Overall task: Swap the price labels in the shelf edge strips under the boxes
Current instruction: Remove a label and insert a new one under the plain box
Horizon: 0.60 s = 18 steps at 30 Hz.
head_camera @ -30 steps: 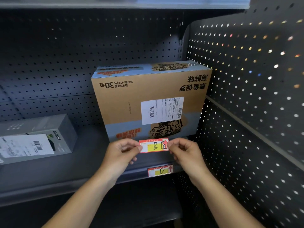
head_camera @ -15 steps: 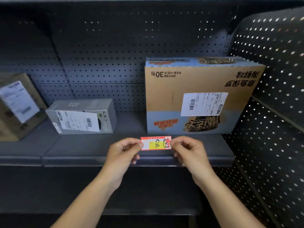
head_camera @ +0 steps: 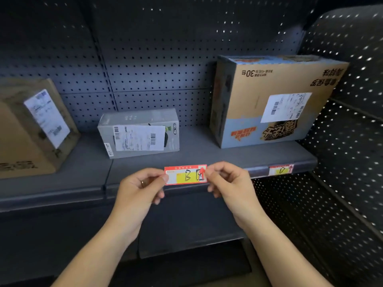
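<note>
A red, white and yellow price label [head_camera: 185, 175] marked "B" is held flat in front of the shelf edge strip [head_camera: 62, 195]. My left hand [head_camera: 139, 188] pinches its left end and my right hand [head_camera: 230, 183] pinches its right end. A second label [head_camera: 280, 170] marked "D" sits in the strip under the large brown and blue carton [head_camera: 269, 100] at the right. The small grey box [head_camera: 138, 132] stands just left of and behind the held label.
A brown cardboard box [head_camera: 31, 129] stands at the far left of the shelf. Perforated dark panels form the back wall [head_camera: 155, 59] and the right side wall [head_camera: 352, 141]. A lower shelf [head_camera: 186, 235] lies in shadow beneath my hands.
The view has swung left: the large carton now sits at the right, and the grey and brown boxes have come into view. Both hands still hold the "B" label, now left of the "D" label.
</note>
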{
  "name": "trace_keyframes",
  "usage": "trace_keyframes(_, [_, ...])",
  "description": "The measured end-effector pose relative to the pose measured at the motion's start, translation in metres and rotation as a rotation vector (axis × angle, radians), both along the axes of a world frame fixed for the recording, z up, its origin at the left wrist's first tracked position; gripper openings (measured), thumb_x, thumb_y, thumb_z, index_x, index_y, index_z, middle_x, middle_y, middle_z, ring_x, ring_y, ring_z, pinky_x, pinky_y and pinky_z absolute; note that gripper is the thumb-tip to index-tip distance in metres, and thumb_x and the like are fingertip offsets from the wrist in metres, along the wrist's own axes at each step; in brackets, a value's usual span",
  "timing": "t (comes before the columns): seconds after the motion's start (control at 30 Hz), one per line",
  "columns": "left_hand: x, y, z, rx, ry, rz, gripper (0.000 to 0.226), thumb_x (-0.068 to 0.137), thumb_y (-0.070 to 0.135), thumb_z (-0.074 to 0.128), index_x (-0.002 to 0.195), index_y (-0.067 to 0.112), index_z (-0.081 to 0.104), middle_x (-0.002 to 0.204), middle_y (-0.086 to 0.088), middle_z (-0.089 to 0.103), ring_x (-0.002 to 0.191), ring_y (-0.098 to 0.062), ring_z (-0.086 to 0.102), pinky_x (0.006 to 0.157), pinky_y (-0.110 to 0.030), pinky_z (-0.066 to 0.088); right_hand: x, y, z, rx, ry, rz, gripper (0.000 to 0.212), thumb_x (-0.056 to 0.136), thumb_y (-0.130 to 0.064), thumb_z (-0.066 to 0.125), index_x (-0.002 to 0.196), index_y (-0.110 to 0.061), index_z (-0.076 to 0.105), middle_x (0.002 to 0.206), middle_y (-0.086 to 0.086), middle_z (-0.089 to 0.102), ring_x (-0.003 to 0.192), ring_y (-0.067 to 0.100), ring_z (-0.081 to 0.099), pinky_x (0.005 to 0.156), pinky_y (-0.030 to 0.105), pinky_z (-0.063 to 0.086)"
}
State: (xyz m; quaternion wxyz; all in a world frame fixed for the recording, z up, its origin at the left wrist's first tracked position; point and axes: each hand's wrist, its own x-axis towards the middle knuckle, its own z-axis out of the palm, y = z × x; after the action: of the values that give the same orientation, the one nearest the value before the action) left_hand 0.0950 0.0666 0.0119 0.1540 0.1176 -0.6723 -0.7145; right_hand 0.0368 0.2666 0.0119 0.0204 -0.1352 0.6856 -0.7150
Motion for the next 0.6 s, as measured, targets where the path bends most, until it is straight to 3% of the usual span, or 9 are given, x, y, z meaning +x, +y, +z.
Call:
trace_keyframes(0.4, [-0.003,-0.08,-0.003,-0.003,-0.018,-0.019,0.016,0.091,0.01,0.069,0.083,0.019,0.078,0.061,-0.012,0.06,0.055,-0.021,0.05,0.06,-0.034,0.044,-0.008,-0.08,-0.002,0.026,-0.031,-0.008,0.012,0.092,-0.005,0.066,0.082,-0.007,0.072,0.059,-0.007,0.064,0.053,0.009,0.054,0.051,0.021,0.043])
trace_keyframes(0.6, [-0.006,-0.128,-0.001,-0.027,-0.011,0.003,0.009,0.091,0.009,0.069,0.09,0.013,0.076,0.061,-0.011,0.06,0.055,-0.02,0.05,0.053,-0.025,0.044,-0.017,-0.127,0.0,0.025,-0.066,0.03,0.01,0.092,-0.008,0.067,0.086,-0.002,0.072,0.061,-0.005,0.064,0.054,0.01,0.053,0.053,0.027,0.042])
